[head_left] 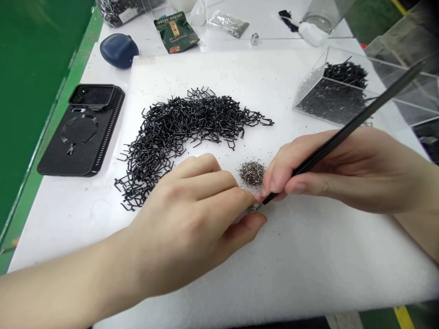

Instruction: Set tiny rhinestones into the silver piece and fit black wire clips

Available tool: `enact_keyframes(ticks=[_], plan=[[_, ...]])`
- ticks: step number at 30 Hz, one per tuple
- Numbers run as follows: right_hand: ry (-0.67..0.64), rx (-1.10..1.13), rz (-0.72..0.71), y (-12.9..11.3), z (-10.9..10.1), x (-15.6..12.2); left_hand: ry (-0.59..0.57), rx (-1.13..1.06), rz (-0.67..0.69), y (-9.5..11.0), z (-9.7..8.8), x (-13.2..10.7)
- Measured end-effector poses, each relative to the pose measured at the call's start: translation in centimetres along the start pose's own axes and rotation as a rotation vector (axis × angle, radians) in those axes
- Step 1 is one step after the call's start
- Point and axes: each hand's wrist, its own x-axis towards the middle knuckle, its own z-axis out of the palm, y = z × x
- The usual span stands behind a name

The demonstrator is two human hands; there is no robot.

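Note:
My left hand (195, 214) is closed in a pinch, thumb and forefinger around a small shiny piece (254, 207) that is mostly hidden by the fingers. From the right, my right hand (329, 173) grips long black tweezers (356, 118), held like a pen. Their tip points down and meets the small piece at my left fingertips. Just beyond the fingertips lies a little heap of tiny metal parts (252, 173). A curved pile of bent black wire pieces (192, 119) spreads behind my left hand.
A clear box (308, 98) of black pieces stands at the right. On the left lie a black phone (80, 132) and a dark blue rounded object (119, 50). A green packet (176, 33), a clear bag (228, 23) and a clear container (318, 18) are at the back.

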Motion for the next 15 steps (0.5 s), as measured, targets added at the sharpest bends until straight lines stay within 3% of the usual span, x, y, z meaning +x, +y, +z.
enact_keyframes(ticks=[15], plan=[[-0.017,0.02,0.013,0.1,0.0,0.0,-0.04,0.048,-0.066,0.1,0.0,1.1]])
